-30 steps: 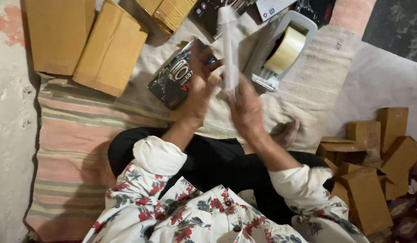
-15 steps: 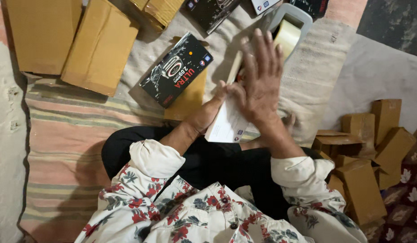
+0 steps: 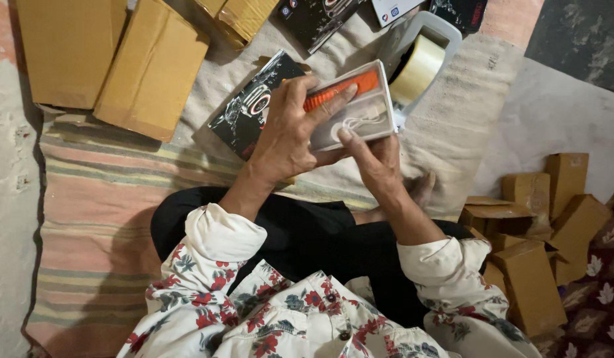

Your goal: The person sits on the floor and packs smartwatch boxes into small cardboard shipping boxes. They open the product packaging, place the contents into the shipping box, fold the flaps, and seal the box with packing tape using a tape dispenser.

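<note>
Above my lap, left hand (image 3: 287,136) and right hand (image 3: 376,162) clasped the white tray (image 3: 360,109), orange strap (image 3: 340,91) seated; black box (image 3: 250,106) beneath lay unfilled, tape roll (image 3: 418,66) untouched.

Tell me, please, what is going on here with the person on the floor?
A person sitting on a striped mat holds a white tray with both hands. The left hand grips it from above, fingers over an orange strap in the tray; the right hand supports it from below, one finger on a white cable. Just under the tray lies a black printed box. A tape roll sits beyond, and brown cartons are piled to the right.
</note>
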